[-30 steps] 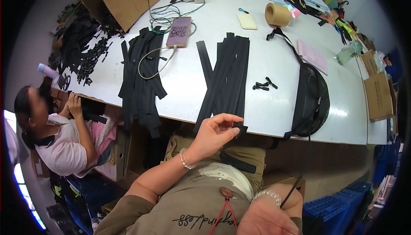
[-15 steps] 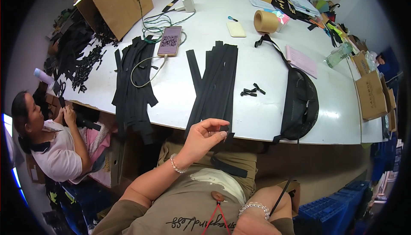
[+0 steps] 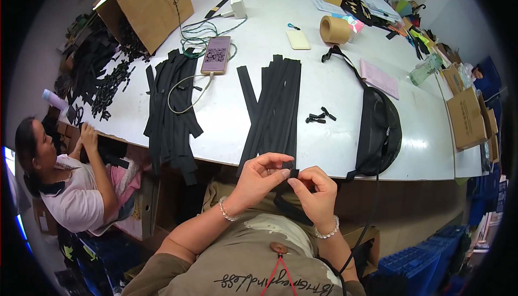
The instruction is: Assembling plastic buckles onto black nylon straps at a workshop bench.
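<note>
At the table's near edge my left hand (image 3: 263, 180) pinches a black fabric strap (image 3: 294, 173) between thumb and index finger. Close against it, my right hand (image 3: 315, 192) is also closed on the strap's end, fingertips nearly meeting the left's. More of the black strap hangs below my hands over my lap. Just beyond them a pile of long black straps (image 3: 274, 107) lies on the table, its near end hidden by my left hand. To the right of this pile rest several small black plastic pieces (image 3: 322, 115).
Left stand a second strap pile (image 3: 171, 107), a phone (image 3: 216, 54) on a cable and a cardboard box (image 3: 145, 13). A black mesh bag (image 3: 377, 129), a tape roll (image 3: 334, 29) and pink paper (image 3: 379, 77) lie right. A co-worker (image 3: 75, 188) sits at the left.
My right hand has come up from near my body at the lower right to meet the left, and now grips the strap. My left hand has stayed nearly in place.
</note>
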`<state>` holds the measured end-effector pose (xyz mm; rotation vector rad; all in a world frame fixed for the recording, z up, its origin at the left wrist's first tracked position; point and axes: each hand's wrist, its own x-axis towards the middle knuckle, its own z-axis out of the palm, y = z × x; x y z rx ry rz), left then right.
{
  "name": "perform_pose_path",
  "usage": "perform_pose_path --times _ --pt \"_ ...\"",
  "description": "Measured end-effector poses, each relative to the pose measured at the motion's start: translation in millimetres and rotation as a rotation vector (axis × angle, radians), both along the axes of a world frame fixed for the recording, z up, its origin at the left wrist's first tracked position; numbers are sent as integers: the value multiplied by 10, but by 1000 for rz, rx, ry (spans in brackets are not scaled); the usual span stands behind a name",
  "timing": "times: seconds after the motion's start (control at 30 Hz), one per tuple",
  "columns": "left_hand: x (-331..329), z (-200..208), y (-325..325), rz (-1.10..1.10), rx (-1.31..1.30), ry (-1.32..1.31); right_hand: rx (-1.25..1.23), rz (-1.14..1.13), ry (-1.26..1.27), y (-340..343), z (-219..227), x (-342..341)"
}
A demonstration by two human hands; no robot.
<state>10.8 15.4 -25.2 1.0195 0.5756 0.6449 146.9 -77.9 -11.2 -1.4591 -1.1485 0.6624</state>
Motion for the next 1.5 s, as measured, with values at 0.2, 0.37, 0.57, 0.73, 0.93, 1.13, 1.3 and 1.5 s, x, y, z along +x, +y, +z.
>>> perform_pose_path --times 0.2,0.37,0.57,0.73,0.93,1.13,1.3,1.5 --pt "-23 -8 22 11 -13 -21 5 25 575 10 -94 -94" --pt "-41 -54 15 -7 101 43 40 -1 484 27 -156 -129" --pt "-52 -7 27 -21 -54 22 71 -52 359 71 -145 -150" --pt "-73 -37 91 -73 -149 -50 65 -78 590 62 -37 -222" --pt "-46 -24 56 -51 -270 -78 186 -64 764 61 -106 -277" --pt "-68 -102 62 -41 -280 -83 249 -22 907 62 -181 -197" --pt "-96 -79 84 -59 -61 7 -97 -7 674 50 -63 -163" --pt "-100 -90 61 -83 -12 -19 -93 -31 513 23 -9 -168"
